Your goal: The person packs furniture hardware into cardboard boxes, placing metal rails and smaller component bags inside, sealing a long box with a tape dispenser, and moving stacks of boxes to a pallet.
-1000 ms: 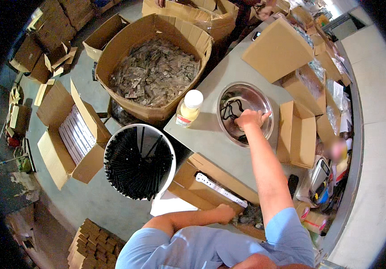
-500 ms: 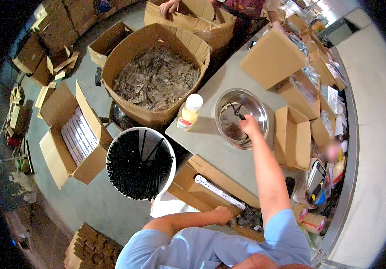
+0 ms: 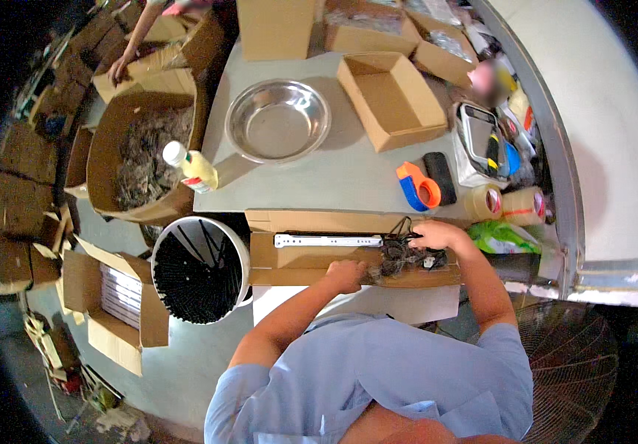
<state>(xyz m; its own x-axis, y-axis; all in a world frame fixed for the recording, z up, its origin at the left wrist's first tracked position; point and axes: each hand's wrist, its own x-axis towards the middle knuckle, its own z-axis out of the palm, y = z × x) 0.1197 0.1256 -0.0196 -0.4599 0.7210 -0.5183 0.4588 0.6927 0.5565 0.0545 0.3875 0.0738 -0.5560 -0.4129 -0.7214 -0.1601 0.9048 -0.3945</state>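
1. Nearest the person, a shallow cardboard tray [image 3: 296, 259] sits against the near edge of the counter [image 3: 348, 174]. It holds a white metal rail [image 3: 326, 240] along its far side and a dark tangle of small parts [image 3: 404, 257] at its right end.
2. The left hand [image 3: 347, 275] rests on the tray's near rim, fingers curled loosely just left of the tangle (whether it grips any part cannot be told).
3. The right hand [image 3: 437, 235] lies over the far side of the tangle, fingers bent down onto the dark pieces and touching them; a firm grasp cannot be made out.
4. Left of the tray, on the floor off the counter's near left corner, stands a white bucket [image 3: 199, 270] full of black rods.
5. Further in, toward the counter's right edge, lie an orange-and-blue tape dispenser [image 3: 416, 186], a black block [image 3: 439, 176] and two tape rolls [image 3: 504, 203].
6. Toward the far left of the counter sits an empty steel bowl [image 3: 278, 120], with a yellow bottle [image 3: 191, 167] near the left edge.
7. An open empty carton [image 3: 391, 100] lies right of the bowl.
8. Beyond the left edge, a large floor box [image 3: 137, 159] holds grey scraps, and another person's hand [image 3: 120, 70] rests on a carton behind it.
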